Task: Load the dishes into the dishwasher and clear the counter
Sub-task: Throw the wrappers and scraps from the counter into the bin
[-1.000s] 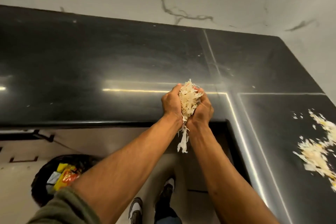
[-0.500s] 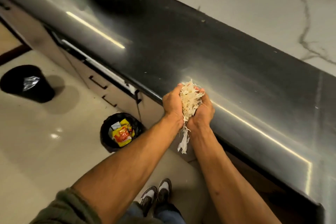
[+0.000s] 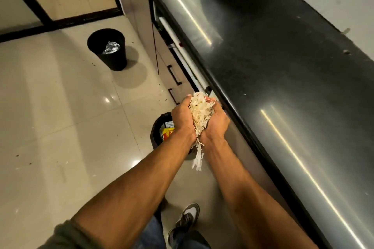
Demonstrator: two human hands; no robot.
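- Pale, papery vegetable peelings (image 3: 200,115) sit bunched between both hands, which are pressed together heel to heel in front of the body.
- Left hand (image 3: 182,116) is cupped around the left side of the bunch, fingers curled up and over it.
- Right hand (image 3: 216,120) is cupped around the right side in the same way, fingers curled inward against the scraps.
- Several strands of the peelings hang down below the wrists, loose in the air between the forearms.
- The held bunch is off the black countertop (image 3: 293,79), just beside its front edge and above the floor.
- Directly beneath and slightly left of the hands stands a small black bin (image 3: 156,133) on the floor; a yellow and red wrapper (image 3: 168,132) lies inside it. The hands partly hide the bin's right side.
- A second black bin (image 3: 109,50) stands well apart, farther along the floor, with crumpled foil (image 3: 111,47) inside.
- Cabinet drawers with dark handles (image 3: 174,75) run below the countertop edge.
- Floor is glossy beige tile (image 3: 60,107), with small crumbs scattered on it.
- One grey and white shoe (image 3: 187,217) shows at the bottom, below the forearms; an olive sleeve (image 3: 60,236) is pushed up on the left arm.
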